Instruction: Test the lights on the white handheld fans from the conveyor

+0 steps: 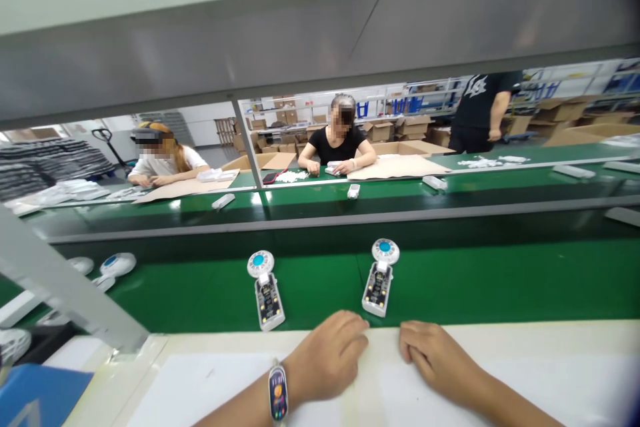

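My left hand (330, 355), with a smart band (278, 392) at its wrist, rests on the white worktop near the belt edge. Its fingers are curled together and nothing shows in them. To its right lies my right hand (434, 355), closed in a loose fist, also with nothing visible in it. Just beyond them on the green belt are two white devices with round heads, blue centres and exposed dark circuit boards. The left device (270, 300) and the right device (377, 288) both lie apart from my hands.
More white round-headed parts (119, 264) lie at the left, behind a slanted metal post (75, 280). A blue bin (47, 395) stands at lower left. Across a second belt (310, 203) carrying white casings, two people sit working; another stands behind. A metal panel (300, 40) hangs overhead.
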A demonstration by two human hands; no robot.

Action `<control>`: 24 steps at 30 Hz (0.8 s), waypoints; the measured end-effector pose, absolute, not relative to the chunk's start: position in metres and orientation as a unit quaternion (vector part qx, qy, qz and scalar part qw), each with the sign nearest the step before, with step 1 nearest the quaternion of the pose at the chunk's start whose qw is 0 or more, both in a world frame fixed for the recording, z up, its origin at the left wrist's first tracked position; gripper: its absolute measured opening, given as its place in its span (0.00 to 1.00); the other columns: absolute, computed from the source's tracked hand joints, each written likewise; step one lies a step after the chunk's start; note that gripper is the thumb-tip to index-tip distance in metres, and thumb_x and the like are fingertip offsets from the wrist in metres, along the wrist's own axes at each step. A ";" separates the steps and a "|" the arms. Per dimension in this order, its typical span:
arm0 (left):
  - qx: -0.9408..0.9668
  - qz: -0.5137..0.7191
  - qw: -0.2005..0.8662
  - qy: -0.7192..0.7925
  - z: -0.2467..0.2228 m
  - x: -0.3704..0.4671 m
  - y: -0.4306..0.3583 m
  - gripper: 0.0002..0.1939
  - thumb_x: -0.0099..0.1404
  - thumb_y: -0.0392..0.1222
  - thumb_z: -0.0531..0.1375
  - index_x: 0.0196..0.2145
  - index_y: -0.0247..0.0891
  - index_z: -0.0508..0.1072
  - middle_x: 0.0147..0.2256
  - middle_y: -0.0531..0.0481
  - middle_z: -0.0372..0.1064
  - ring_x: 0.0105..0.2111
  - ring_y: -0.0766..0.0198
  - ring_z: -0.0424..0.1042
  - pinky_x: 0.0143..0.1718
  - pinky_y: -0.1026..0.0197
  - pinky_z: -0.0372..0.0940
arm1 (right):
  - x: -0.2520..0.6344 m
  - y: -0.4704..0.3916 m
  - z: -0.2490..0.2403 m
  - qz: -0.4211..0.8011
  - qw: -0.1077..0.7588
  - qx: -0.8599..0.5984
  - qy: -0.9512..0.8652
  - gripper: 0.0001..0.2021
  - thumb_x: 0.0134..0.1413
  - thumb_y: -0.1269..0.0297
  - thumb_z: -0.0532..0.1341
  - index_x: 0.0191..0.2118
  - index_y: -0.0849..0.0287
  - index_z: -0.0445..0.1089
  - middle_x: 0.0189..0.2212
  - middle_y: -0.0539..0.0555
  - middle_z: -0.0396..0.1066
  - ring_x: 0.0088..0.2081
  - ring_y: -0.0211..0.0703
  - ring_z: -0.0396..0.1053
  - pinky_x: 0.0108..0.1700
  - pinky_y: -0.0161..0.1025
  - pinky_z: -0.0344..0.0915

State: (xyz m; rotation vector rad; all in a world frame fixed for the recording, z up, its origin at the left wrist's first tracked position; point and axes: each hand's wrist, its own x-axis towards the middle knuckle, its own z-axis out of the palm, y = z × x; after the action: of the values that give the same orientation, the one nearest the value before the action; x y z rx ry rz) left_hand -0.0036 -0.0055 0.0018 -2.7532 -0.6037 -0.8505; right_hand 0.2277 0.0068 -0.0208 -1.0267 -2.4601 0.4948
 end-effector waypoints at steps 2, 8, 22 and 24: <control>-0.937 -0.284 0.105 -0.177 -0.001 0.002 -0.007 0.10 0.57 0.25 0.47 0.34 0.29 0.65 0.36 0.37 0.66 0.39 0.57 0.65 0.39 0.53 0.66 | 0.226 0.007 -0.023 0.173 0.217 -0.374 -0.885 0.13 0.45 0.82 0.47 0.22 0.58 0.61 0.22 0.51 0.65 0.27 0.40 0.64 0.31 0.34 0.57; -0.932 -0.293 0.153 -0.149 -0.001 0.003 -0.005 0.08 0.63 0.29 0.47 0.32 0.29 0.66 0.35 0.39 0.67 0.37 0.59 0.66 0.39 0.57 0.66 | 0.225 0.008 -0.022 0.178 0.215 -0.393 -0.876 0.13 0.43 0.83 0.48 0.21 0.59 0.62 0.22 0.51 0.66 0.28 0.39 0.65 0.31 0.33 0.56; -0.934 -0.307 0.097 -0.154 0.003 -0.004 -0.006 0.11 0.66 0.33 0.45 0.32 0.29 0.65 0.35 0.38 0.67 0.35 0.60 0.65 0.35 0.59 0.65 | 0.226 0.010 -0.026 0.185 0.207 -0.372 -0.886 0.14 0.46 0.82 0.47 0.22 0.59 0.63 0.22 0.52 0.67 0.28 0.40 0.66 0.30 0.34 0.57; -0.934 -0.308 0.095 -0.152 0.002 -0.005 -0.007 0.12 0.67 0.33 0.45 0.31 0.29 0.65 0.35 0.39 0.67 0.34 0.60 0.65 0.34 0.60 0.65 | 0.226 0.010 -0.025 0.188 0.207 -0.375 -0.884 0.14 0.46 0.81 0.47 0.21 0.59 0.63 0.22 0.52 0.67 0.27 0.40 0.66 0.30 0.34 0.57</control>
State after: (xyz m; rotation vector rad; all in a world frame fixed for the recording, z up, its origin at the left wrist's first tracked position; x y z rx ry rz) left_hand -0.0051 -0.0069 0.0024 -2.7694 -0.4495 -0.9128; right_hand 0.2262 0.0096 -0.0249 -1.0431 -2.4625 0.5228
